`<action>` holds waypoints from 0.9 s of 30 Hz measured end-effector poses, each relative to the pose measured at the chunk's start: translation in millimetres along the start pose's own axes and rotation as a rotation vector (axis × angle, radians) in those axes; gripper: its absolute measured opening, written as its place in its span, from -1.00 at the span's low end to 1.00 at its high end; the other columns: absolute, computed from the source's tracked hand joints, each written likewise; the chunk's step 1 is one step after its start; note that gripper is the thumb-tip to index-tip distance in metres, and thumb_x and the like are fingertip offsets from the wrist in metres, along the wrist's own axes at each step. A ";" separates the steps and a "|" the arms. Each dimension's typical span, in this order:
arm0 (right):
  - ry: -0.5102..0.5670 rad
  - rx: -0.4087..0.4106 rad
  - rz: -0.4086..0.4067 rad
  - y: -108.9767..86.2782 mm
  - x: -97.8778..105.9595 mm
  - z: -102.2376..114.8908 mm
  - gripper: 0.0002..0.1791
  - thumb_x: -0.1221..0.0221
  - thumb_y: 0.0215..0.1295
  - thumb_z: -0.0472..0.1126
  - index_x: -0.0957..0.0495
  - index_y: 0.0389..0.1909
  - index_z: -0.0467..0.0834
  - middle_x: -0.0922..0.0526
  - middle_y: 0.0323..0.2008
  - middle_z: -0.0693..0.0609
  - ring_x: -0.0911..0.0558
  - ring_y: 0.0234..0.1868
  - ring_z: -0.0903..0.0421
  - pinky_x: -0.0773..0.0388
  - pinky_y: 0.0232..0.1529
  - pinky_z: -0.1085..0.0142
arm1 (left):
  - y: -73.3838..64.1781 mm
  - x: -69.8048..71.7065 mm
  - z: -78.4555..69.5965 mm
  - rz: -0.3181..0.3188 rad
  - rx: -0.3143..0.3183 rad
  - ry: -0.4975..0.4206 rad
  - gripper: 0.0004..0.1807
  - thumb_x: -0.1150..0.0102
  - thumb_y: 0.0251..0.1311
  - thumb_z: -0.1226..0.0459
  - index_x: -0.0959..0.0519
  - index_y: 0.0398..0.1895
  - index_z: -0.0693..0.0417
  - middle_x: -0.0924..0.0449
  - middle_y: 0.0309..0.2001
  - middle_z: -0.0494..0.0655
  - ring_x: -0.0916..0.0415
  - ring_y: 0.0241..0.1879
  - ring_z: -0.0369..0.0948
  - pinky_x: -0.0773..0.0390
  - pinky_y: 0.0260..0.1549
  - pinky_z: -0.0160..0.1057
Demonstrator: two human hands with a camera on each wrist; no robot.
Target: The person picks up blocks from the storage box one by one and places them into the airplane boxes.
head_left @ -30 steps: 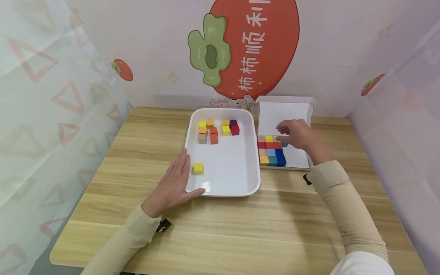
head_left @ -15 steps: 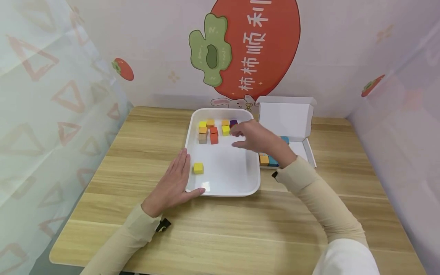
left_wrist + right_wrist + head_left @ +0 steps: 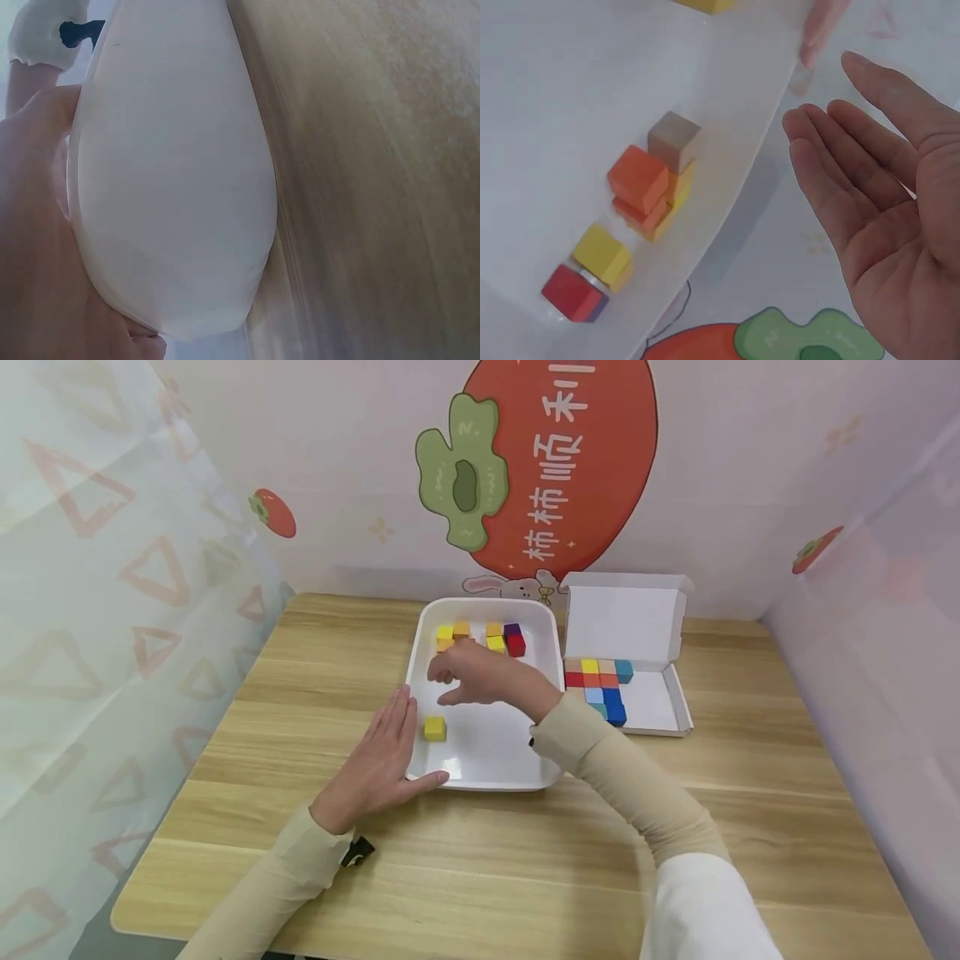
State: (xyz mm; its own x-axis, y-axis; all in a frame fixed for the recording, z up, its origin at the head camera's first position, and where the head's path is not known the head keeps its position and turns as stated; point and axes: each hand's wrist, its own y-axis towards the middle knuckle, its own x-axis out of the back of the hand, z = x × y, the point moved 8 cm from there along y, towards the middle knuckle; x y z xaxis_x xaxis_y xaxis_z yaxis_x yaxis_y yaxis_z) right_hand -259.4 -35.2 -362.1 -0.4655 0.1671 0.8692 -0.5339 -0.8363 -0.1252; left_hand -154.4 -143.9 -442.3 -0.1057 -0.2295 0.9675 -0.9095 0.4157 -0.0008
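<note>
Half-filled w/ coloured cubes (image 3: 611,700): white cardboard box (image 3: 656,697), R of relaxed, empty R hand (image 3: 480,675); more cubes (image 3: 435,728) unboxed in white plastic tray (image 3: 498,762) below, touched by straight-fingered L hand (image 3: 372,768).

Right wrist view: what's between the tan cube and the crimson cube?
Two orange-red cubes, then a yellow cube, lie between the tan cube and the crimson cube in the right wrist view.

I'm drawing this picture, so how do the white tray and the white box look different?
The white tray has rounded corners; the white box has sharper ones. The box has a raised lid; no lid shows on the tray. The tray looks bigger than the box. Both hold coloured blocks.
</note>
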 end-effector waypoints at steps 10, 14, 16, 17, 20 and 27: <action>0.019 -0.101 0.192 16.6 -54.5 -20.0 -0.59 -0.47 0.32 -0.09 -0.72 0.13 -0.13 -0.77 -0.03 0.00 -0.68 -0.07 0.13 -0.69 0.11 0.33 | 0.5 -0.2 -2.3 0.004 -0.004 0.012 0.35 -0.02 0.30 -0.47 0.20 0.68 0.40 0.41 0.73 0.29 0.39 0.74 0.12 0.00 0.67 0.18; 0.007 -0.106 0.221 21.1 -66.3 -23.0 -0.68 -0.46 0.32 -0.13 -0.74 0.04 -0.12 -0.76 -0.19 0.04 -0.63 -0.21 0.13 -0.68 -0.05 0.36 | 0.7 -0.2 -1.8 0.010 0.003 0.016 0.34 -0.01 0.31 -0.47 0.21 0.69 0.38 0.42 0.73 0.28 0.40 0.74 0.12 0.01 0.67 0.17; 0.003 -0.098 0.222 22.5 -69.1 -22.8 -0.72 -0.45 0.33 -0.15 -0.75 0.01 -0.12 -0.76 -0.23 0.05 -0.62 -0.26 0.13 -0.67 -0.08 0.38 | 0.8 -0.2 -1.7 0.008 0.003 0.013 0.34 -0.02 0.30 -0.47 0.21 0.69 0.38 0.42 0.73 0.27 0.39 0.74 0.12 0.00 0.67 0.18; 0.004 -0.091 0.223 23.0 -70.1 -22.3 -0.74 -0.44 0.34 -0.16 -0.75 0.00 -0.12 -0.76 -0.25 0.05 -0.62 -0.28 0.13 -0.67 -0.09 0.39 | 0.9 -0.2 -1.6 0.005 0.002 0.011 0.34 -0.02 0.30 -0.46 0.20 0.69 0.39 0.40 0.73 0.28 0.39 0.74 0.12 -0.01 0.67 0.18; 0.012 -0.077 0.216 23.1 -68.8 -20.9 -0.75 -0.43 0.35 -0.18 -0.75 0.00 -0.13 -0.76 -0.25 0.04 -0.62 -0.26 0.13 -0.67 -0.07 0.38 | 1.3 -0.4 -1.6 -0.003 -0.002 0.007 0.33 -0.03 0.30 -0.46 0.16 0.68 0.40 0.38 0.73 0.29 0.36 0.74 0.13 -0.03 0.66 0.20; 0.017 -0.102 0.155 13.2 -42.0 -23.1 -0.69 -0.45 0.33 -0.12 -0.76 0.07 -0.03 -0.76 -0.16 0.13 -0.68 -0.16 0.17 -0.69 0.07 0.42 | 0.6 0.0 -1.5 0.004 0.003 0.006 0.34 -0.03 0.31 -0.46 0.22 0.69 0.39 0.45 0.73 0.27 0.41 0.74 0.11 0.00 0.67 0.18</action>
State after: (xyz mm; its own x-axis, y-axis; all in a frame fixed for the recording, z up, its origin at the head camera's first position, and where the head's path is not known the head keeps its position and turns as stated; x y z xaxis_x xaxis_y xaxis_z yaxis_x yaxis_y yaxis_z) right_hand -263.2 -41.2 -411.3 -0.5591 0.0497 0.8276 -0.5234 -0.7953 -0.3058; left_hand -154.3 -142.3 -441.9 -0.1070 -0.2222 0.9691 -0.9101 0.4144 -0.0055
